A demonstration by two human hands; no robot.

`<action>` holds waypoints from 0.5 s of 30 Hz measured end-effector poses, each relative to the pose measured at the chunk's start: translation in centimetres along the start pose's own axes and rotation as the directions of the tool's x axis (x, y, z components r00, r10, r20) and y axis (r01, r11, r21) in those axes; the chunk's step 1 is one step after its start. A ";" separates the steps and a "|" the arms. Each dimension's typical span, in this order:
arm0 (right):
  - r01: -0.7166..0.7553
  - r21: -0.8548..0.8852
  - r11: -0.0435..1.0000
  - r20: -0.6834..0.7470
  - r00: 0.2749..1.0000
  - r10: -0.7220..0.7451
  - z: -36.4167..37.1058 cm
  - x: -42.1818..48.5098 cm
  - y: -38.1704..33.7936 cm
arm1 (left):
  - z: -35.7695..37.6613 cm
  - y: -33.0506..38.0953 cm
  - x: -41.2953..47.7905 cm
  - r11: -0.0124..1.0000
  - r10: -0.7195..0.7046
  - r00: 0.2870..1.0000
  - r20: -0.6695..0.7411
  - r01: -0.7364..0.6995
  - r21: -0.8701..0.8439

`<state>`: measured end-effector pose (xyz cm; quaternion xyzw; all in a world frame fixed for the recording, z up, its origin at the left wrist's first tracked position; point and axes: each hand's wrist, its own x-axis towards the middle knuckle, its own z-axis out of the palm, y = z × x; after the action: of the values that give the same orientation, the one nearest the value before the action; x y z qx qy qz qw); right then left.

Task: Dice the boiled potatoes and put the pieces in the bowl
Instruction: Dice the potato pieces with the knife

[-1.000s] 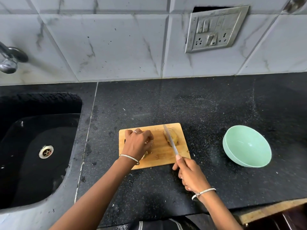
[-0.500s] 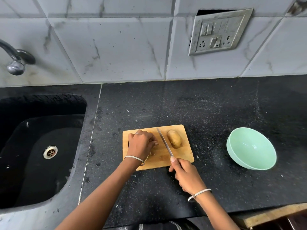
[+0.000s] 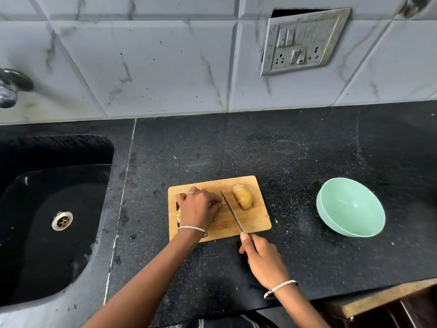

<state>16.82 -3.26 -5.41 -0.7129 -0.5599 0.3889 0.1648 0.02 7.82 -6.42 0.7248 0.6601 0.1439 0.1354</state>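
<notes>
Mint-green bowl [image 3: 350,204] stands apart from the board [image 3: 255,221] bearing one whole potato [image 3: 242,196].

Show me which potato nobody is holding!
The whole potato lying right of the knife, untouched. The other potato is mostly hidden under the left hand.

A black sink [image 3: 59,209], a tap [image 3: 11,88], a tilted switchboard [image 3: 302,41].

Your forearms bare, a thin silver bangle [image 3: 192,229] on your left wrist, a second bangle [image 3: 280,287] on your right wrist, a small ring [image 3: 190,192] on your left hand [image 3: 198,208], dark cloth with pale stripes [image 3: 224,324] at the lower edge.
</notes>
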 end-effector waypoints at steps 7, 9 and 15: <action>0.011 -0.086 0.996 -0.002 1.000 -0.011 0.6 -0.1 -0.8 | -0.1 0.1 -0.1 1.000 -0.005 1.000 -0.012 0.005 0.007; 0.011 -0.101 0.995 -0.004 1.000 -0.011 0.7 -0.2 -0.9 | 0.0 0.1 0.0 1.000 -0.006 1.000 -0.016 0.006 0.002; -0.021 -0.142 0.990 0.001 1.000 0.022 1.2 0.2 -1.0 | 0.1 0.4 0.3 1.000 -0.029 1.000 -0.009 0.029 -0.009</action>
<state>15.32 -2.98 -5.56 -0.7283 -0.5786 0.3507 0.1087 0.47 8.09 -6.34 0.7138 0.6706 0.1479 0.1376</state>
